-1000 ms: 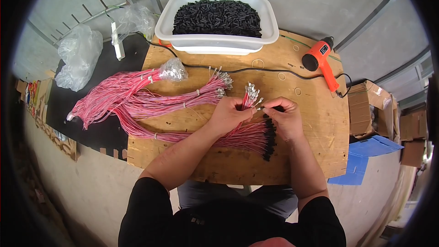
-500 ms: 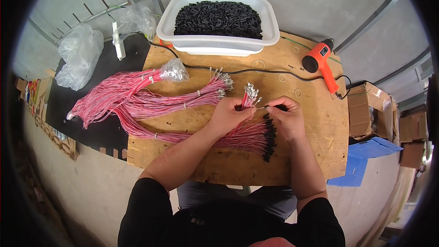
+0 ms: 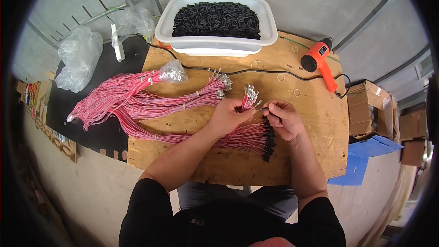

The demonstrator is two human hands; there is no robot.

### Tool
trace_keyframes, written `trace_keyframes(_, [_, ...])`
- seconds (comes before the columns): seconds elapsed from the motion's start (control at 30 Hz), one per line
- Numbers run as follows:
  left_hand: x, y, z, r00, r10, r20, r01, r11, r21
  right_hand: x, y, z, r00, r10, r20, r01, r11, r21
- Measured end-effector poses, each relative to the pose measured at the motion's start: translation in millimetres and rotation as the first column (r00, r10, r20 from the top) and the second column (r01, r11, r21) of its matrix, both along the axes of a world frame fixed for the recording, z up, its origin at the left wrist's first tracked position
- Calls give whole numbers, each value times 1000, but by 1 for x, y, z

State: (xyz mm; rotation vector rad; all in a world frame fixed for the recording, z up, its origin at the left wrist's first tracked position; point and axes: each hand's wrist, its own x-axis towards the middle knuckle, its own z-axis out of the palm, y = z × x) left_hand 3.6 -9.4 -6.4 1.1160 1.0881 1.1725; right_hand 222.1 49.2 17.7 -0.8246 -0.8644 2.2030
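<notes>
My left hand [image 3: 231, 118] is closed around a small bunch of pink-and-red wires, their silvery metal terminals [image 3: 250, 95] standing up above the fingers. Just to its right, my right hand [image 3: 287, 120] pinches a small black sleeve [image 3: 265, 109] close to one wire end that sticks out from the bunch. Below both hands, wires with black sleeved ends [image 3: 269, 142] lie fanned toward the right. Further left are tied pink wire bundles [image 3: 171, 103], some with bare metal terminals [image 3: 222, 81].
A white tub [image 3: 216, 42] heaped with black sleeves [image 3: 215, 19] stands at the back. An orange heat gun [image 3: 320, 61] lies at the right, and a black cable [image 3: 238, 70] crosses the wooden table [image 3: 315, 148]. Clear plastic bags [image 3: 80, 55] lie left; cardboard boxes [image 3: 372, 110] stand right.
My right hand's fingers have shifted and curled in more, and the black sleeve now shows between them near the wire end. My left hand keeps its hold on the bunch.
</notes>
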Motion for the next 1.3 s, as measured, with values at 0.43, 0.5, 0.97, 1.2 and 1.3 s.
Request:
trace_keyframes(0.43, [1,4,1,997,-3,-74,7,999,48,-2,-3,2,1000,0,11,0,1000,-17])
trace_keyframes(0.5, [-4,0,3,995,4,-104,1,999,43,-6,-3,1,1000,2,23,-2,1000,-16])
trace_keyframes(0.97, [10,8,-12,940,250,-234,-135,899,417,44,39,-52,935,-150,-323,67,965,-255])
trace_keyframes(1.2, [0,-2,-5,910,305,-280,-177,898,403,30,35,-47,951,-83,-299,37,987,-156])
trace_keyframes(1.3, [-1,-5,0,913,291,-288,-163,904,395,24,27,-38,986,-117,-118,113,993,-41])
